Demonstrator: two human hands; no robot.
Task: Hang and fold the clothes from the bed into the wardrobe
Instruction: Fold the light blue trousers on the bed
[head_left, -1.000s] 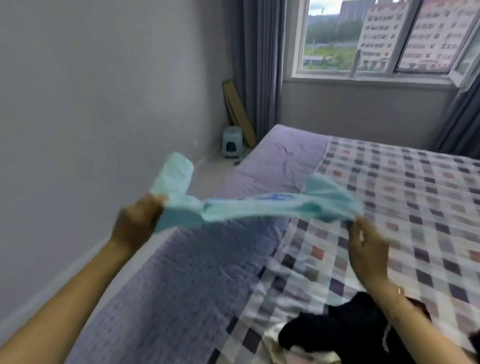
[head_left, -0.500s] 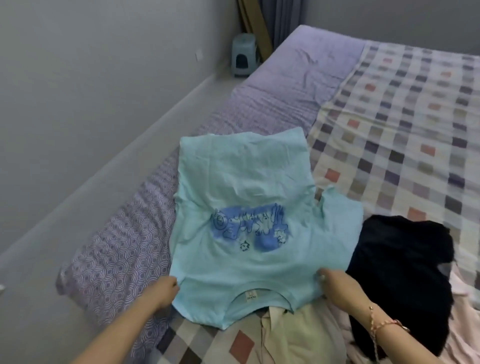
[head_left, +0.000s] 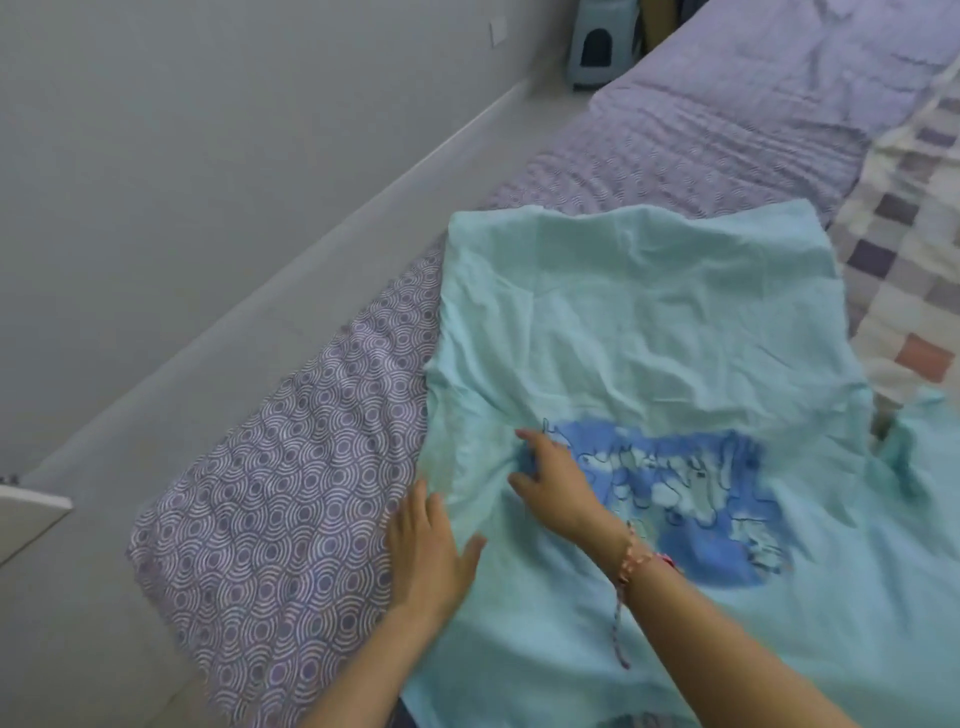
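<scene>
Where both hands pinched the shoulders of the T-shirt (head_left: 649, 322) half a second ago, neither now holds any cloth. The left hand (head_left: 426, 545) lies flat, fingers straight, across the garment's left edge. The right hand (head_left: 556, 483), with a bracelet (head_left: 636, 558) at the wrist, rests beside it, fingers spread on the fabric at the left end of the blue print (head_left: 691, 493). Small creases radiate from those fingertips, which suggests pressing or smoothing, not a pinch. The pale green T-shirt, stretched in the air between the hands a second ago, is now spread print-up on the bed (head_left: 727, 130), its hem toward the far end. It lies partly on the ringed purple sheet (head_left: 270, 509) and partly on the checked cover (head_left: 904, 270). The laying-out step therefore appears complete. With both hands gathered on the left side, the first lengthwise fold of that side is probably next, and storage in the wardrobe remains to be done.
</scene>
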